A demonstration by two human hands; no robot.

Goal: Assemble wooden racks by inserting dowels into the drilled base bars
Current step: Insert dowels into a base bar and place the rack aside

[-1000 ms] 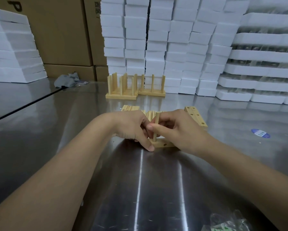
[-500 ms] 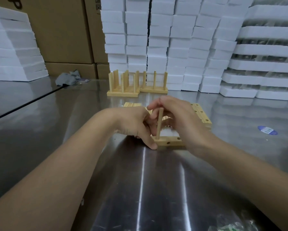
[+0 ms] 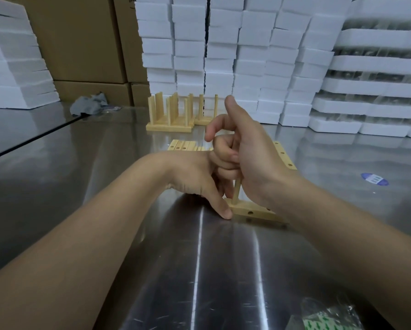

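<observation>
Wooden dowel (image 3: 236,190) upright in right hand (image 3: 252,160), left hand (image 3: 195,175) gripping bar (image 3: 254,212)

Bright steel table (image 3: 57,163) fills the view, overhead light running down it in two long white streaks, and a dark seam cuts across the far left. Behind it, white foam blocks (image 3: 247,55) are stacked high, column beside column, with another leaning pile (image 3: 14,67) at the left and long foam trays (image 3: 378,67) layered at the right. Brown cardboard boxes (image 3: 80,39) stand between the stacks. A crumpled grey cloth (image 3: 87,106) lies at their foot, a blue sticker (image 3: 374,179) sits on the steel at right, and a clear plastic bag (image 3: 328,317) lies at the near edge.
</observation>
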